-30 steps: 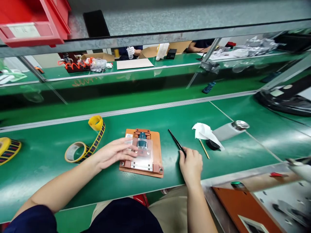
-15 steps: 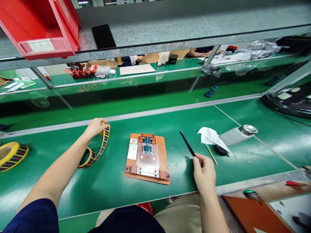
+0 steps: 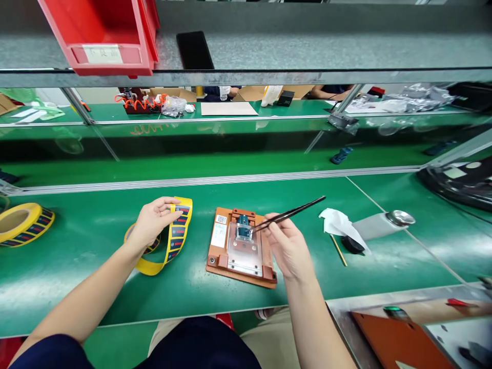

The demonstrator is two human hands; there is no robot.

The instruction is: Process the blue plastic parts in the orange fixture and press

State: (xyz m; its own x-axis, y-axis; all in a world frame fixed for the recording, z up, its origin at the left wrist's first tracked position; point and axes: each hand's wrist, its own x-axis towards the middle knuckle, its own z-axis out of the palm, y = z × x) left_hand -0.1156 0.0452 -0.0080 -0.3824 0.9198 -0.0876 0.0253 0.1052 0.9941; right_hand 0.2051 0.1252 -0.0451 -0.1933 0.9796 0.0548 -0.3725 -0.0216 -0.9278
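My left hand (image 3: 156,221) pinches the end of a yellow label strip (image 3: 177,230) printed with dark rectangular labels. The strip curves down to its roll (image 3: 154,265), partly hidden behind my wrist. Black tweezers (image 3: 298,209) are held in my right hand (image 3: 286,241), their tips pointing left over an orange-brown fixture (image 3: 240,277). On that fixture, under a clear plate (image 3: 244,256), sits a dark teal part (image 3: 243,228). My right fingers hover at the fixture's right edge; whether they touch it I cannot tell.
Another label roll (image 3: 23,223) lies at the far left. To the right are a white tissue (image 3: 340,223), a thin stick (image 3: 338,250) and a metal-capped white bottle (image 3: 378,224). A shelf overhead bears a red bin (image 3: 103,56) and a black phone (image 3: 195,50). People sit across the bench.
My right hand has moved left and swung the tweezers round so their tips are over the fixture. The left hand has turned the strip so its labels face me. The view has shifted slightly.
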